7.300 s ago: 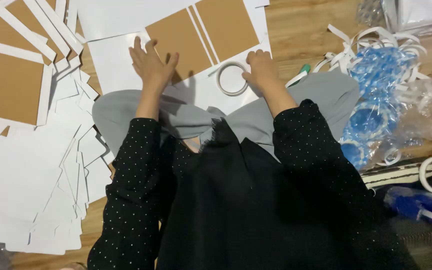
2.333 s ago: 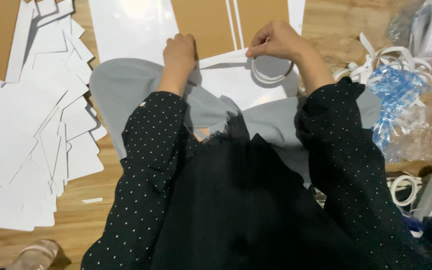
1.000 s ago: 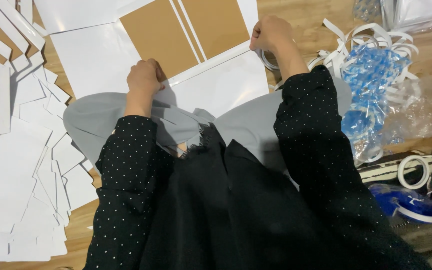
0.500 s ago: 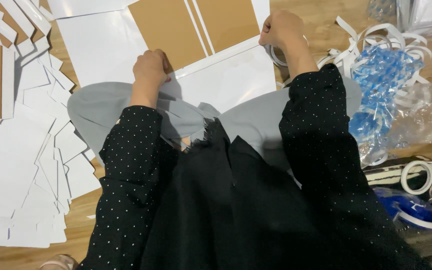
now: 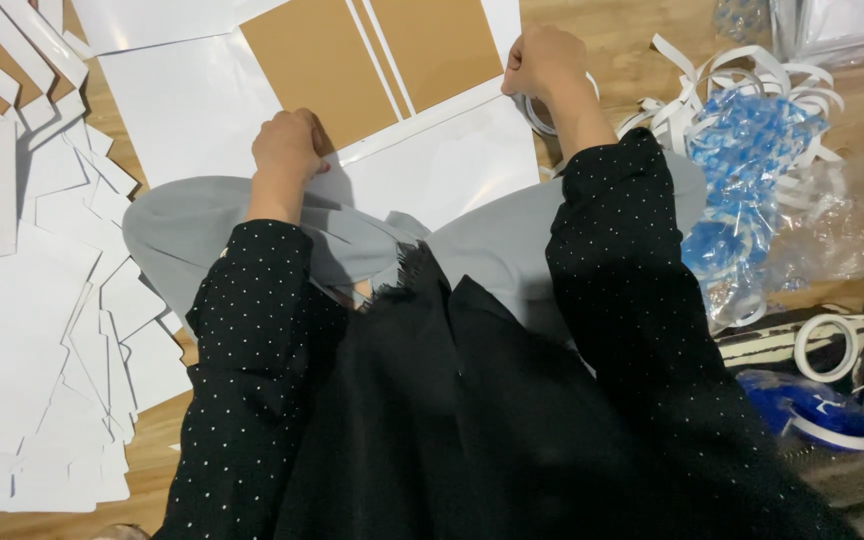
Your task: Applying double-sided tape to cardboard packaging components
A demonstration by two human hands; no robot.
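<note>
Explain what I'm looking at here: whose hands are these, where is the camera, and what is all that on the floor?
No machine here: a person sits on a wooden floor, filmed looking down from a camera on their own head. The left hand presses on a white sheet with brown cardboard panels. The right hand is closed at the sheet's edge, over a roll of tape; whether it grips it is unclear. White card pieces are piled to the left; white strips, blue plastic and more tape rolls lie to the right.
</note>
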